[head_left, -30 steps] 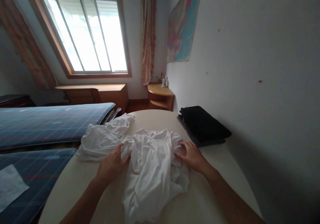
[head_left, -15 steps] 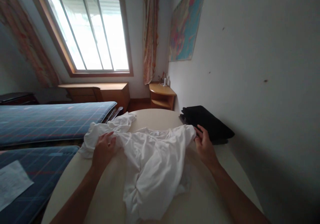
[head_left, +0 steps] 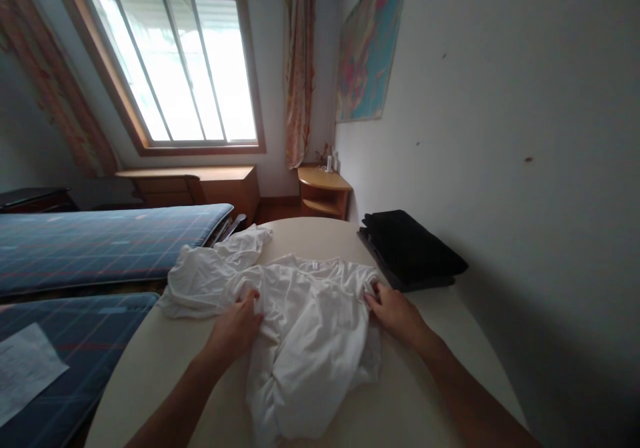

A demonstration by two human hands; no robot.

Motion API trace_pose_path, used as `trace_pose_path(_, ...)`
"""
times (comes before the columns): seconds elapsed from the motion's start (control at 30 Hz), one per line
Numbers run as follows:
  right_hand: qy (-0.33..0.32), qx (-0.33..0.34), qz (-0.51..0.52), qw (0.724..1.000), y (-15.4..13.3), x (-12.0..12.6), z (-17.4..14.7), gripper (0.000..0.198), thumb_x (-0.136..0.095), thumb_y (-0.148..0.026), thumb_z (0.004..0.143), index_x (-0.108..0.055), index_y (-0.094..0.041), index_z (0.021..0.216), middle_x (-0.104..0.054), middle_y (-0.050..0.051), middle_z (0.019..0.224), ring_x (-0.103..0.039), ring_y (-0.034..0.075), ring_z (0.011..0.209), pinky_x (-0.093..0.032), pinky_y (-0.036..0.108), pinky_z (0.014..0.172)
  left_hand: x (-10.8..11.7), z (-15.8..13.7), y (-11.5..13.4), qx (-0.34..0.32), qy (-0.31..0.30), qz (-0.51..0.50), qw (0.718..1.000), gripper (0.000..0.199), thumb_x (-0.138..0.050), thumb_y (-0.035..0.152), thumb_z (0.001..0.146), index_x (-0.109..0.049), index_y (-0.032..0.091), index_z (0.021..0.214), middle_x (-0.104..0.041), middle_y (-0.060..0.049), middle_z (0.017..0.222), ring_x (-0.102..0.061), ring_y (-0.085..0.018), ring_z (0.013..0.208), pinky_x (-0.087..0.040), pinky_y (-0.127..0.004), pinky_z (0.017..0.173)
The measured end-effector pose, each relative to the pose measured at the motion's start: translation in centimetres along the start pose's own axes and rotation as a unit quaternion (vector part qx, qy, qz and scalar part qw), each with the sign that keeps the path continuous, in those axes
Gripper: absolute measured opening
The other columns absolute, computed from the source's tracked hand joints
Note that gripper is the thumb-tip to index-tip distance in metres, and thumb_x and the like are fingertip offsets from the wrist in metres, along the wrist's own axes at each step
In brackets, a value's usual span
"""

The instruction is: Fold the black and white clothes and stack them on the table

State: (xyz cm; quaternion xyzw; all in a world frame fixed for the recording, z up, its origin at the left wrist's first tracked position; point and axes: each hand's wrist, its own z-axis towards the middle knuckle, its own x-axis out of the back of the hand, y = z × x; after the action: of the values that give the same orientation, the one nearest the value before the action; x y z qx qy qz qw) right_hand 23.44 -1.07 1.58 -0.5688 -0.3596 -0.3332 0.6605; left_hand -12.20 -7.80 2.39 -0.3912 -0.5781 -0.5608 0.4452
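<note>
A white shirt (head_left: 315, 341) lies creased on the round cream table (head_left: 415, 381), its neckline and small label at the far side. At the shirt's left shoulder, my left hand (head_left: 237, 325) pinches the fabric between curled fingers. My right hand (head_left: 397, 311) grips the cloth at the right sleeve, thumb and fingers closed on it. A second crumpled white garment (head_left: 197, 285) lies left of the shirt, partly against it, beyond my left hand.
Folded black cloth items (head_left: 407, 248) are stacked at the table's right edge, by the wall. Blue checked mattresses (head_left: 110, 241) flank the table's left side, with a paper sheet (head_left: 30, 368) on the nearer one. A wooden corner shelf (head_left: 325, 181) stands behind.
Both hands have moved inward and nearer to me along the shirt. The shirt's right sleeve has come down and in, and its neckline now lies more open.
</note>
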Motion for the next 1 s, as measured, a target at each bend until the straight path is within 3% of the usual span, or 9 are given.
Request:
trace_pose_path(0.1,0.085,-0.025,0.152,0.984,0.5,0.2,1.0,0.032,-0.047,-0.049,0.093,-0.06,-0.02,0.101,-0.072,0.01,0.08,-0.071,0.028,0.076,-0.052,0.036,0.066,1.1,1.1,-1.5,0.025,0.123,-0.051,0.991,0.022,-0.04,0.028,0.094,-0.056,0.02,0.107,-0.07,-0.006,0.083,-0.07,-0.023,0.078,-0.047,-0.029,0.07)
trace_pose_path(0.2,0.161,-0.043,0.354,0.921,0.7,0.6,2.0,0.046,-0.047,-0.058,0.091,-0.051,-0.022,0.12,-0.072,0.011,0.096,-0.072,0.028,0.082,-0.058,0.039,0.066,2.5,2.5,-3.7,0.082,0.264,-0.126,0.953,0.028,-0.041,0.041,0.094,-0.06,0.021,0.1,-0.071,-0.008,0.091,-0.07,-0.023,0.075,-0.049,-0.03,0.07)
trace_pose_path(0.3,0.164,-0.01,0.465,0.87,0.9,0.1,2.7,0.067,-0.057,-0.057,0.086,-0.034,-0.025,0.14,-0.064,0.012,0.127,-0.068,0.027,0.105,-0.059,0.042,0.082,2.6,3.5,-5.0,0.118,0.248,-0.206,0.939,0.039,-0.042,0.044,0.091,-0.061,0.016,0.111,-0.072,-0.012,0.104,-0.071,-0.022,0.075,-0.051,-0.03,0.071)
trace_pose_path(0.47,0.08,0.019,0.32,0.944,1.0,-2.5,1.9,0.096,-0.069,-0.048,0.076,-0.02,-0.019,0.153,-0.062,0.016,0.132,-0.062,0.031,0.12,-0.045,0.05,0.106,1.0,2.5,-4.2,0.075,0.157,-0.095,0.98,0.058,-0.049,0.043,0.089,-0.045,0.011,0.138,-0.071,-0.016,0.111,-0.071,-0.028,0.092,-0.05,-0.032,0.078)
trace_pose_path(0.6,0.033,0.044,0.214,0.975,-0.1,-3.5,0.6,0.097,-0.065,-0.046,0.081,-0.014,-0.017,0.158,-0.069,0.014,0.118,-0.065,0.031,0.113,-0.047,0.048,0.1,0.2,1.0,-3.4,0.067,0.045,-0.005,0.997,0.078,-0.056,0.045,0.087,-0.029,0.01,0.151,-0.073,-0.017,0.097,-0.071,-0.034,0.09,-0.048,-0.036,0.074)
trace_pose_path(0.67,0.046,0.072,0.168,0.982,-1.0,-3.6,0.3,0.082,-0.064,-0.042,0.082,-0.031,-0.019,0.153,-0.071,0.012,0.112,-0.067,0.029,0.105,-0.048,0.046,0.096,0.0,0.9,-3.4,0.054,0.031,-0.014,0.998,0.081,-0.059,0.036,0.084,-0.028,0.006,0.152,-0.073,-0.017,0.095,-0.071,-0.033,0.089,-0.047,-0.036,0.075)
trace_pose_path(0.77,0.048,0.119,0.117,0.985,-1.8,-3.5,0.4,0.036,-0.058,-0.033,0.082,-0.07,-0.022,0.115,-0.074,0.008,0.099,-0.066,0.028,0.099,-0.047,0.045,0.096,-0.1,1.6,-3.4,0.021,0.061,-0.127,0.99,0.07,-0.056,0.03,0.081,-0.039,0.009,0.146,-0.069,-0.006,0.077,-0.068,-0.026,0.075,-0.047,-0.032,0.07)
trace_pose_path(0.87,0.072,0.113,0.179,0.975,-1.9,-2.6,0.9,0.025,-0.051,-0.03,0.084,-0.073,-0.02,0.09,-0.074,0.009,0.097,-0.067,0.026,0.095,-0.049,0.041,0.091,0.7,2.5,-3.4,0.033,0.114,-0.321,0.94,0.054,-0.058,0.042,0.079,-0.058,0.015,0.125,-0.063,0.001,0.07,-0.058,-0.017,0.055,-0.044,-0.027,0.055)
trace_pose_path(1.0,0.215,0.009,0.31,0.926,-1.0,-0.2,2.1,0.032,-0.055,-0.043,0.085,-0.07,-0.018,0.099,-0.073,0.009,0.094,-0.067,0.023,0.077,-0.055,0.037,0.075,2.7,2.8,-3.4,0.109,0.225,-0.508,0.825,0.053,-0.069,0.054,0.071,-0.069,0.014,0.106,-0.065,0.0,0.073,-0.056,-0.013,0.057,-0.043,-0.023,0.052)
